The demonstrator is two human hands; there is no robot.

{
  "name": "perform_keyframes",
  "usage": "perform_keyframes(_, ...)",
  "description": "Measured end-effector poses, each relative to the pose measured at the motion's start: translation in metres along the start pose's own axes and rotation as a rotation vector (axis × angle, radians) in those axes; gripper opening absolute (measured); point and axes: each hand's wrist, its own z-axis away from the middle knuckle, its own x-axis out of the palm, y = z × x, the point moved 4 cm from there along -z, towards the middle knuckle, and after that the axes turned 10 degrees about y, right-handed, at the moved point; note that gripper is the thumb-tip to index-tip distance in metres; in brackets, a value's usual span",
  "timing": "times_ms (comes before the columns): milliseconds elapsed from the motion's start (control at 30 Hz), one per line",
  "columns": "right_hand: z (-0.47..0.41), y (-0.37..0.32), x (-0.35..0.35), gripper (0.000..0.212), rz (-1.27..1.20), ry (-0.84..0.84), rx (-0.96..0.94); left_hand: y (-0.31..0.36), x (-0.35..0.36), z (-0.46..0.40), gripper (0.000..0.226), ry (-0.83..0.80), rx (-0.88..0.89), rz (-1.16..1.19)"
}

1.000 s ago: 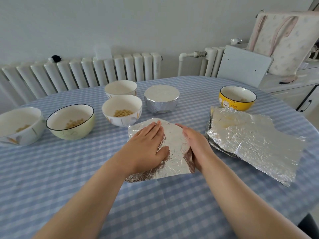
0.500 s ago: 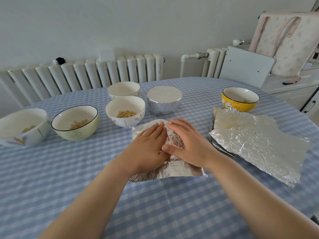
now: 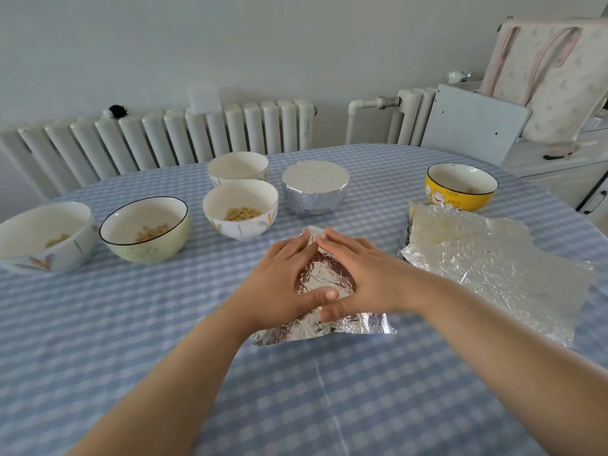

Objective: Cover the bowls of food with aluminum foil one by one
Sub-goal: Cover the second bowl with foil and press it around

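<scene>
Both flat, open hands, left (image 3: 283,284) and right (image 3: 365,274), press the foil (image 3: 324,278); I'd smooth outward evenly, then fold edges down.

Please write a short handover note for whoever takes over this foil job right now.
Left hand and right hand: both flat, pressing the crinkled foil sheet over a bowl hidden beneath it.
Done: one foil-wrapped bowl at the back.
Left: mould this sheet down, since its near edge is loose on the blue checked tablecloth. Then cover the yellow bowl, two white bowls, the pale green bowl and the white bowl at far left.
Spare foil stack lies on the right.
</scene>
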Motion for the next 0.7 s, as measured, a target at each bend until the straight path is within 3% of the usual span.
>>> perform_keyframes(200,0.005,0.009,0.008,0.122,-0.128,0.140,-0.068,-0.013,0.003,0.007,0.111,0.117,0.011,0.304)
perform_keyframes(400,0.011,0.018,0.024,0.125,-0.432,0.305,-0.017,-0.021,0.009,0.011,0.114,0.145,-0.043,0.411)
perform_keyframes(567,0.014,0.026,0.042,0.148,-0.763,0.305,0.099,-0.026,0.019,0.016,0.148,0.087,-0.174,0.624)
perform_keyframes(700,0.016,0.027,0.045,0.140,-0.810,0.254,0.084,-0.027,0.022,0.021,0.155,0.059,-0.170,0.628)
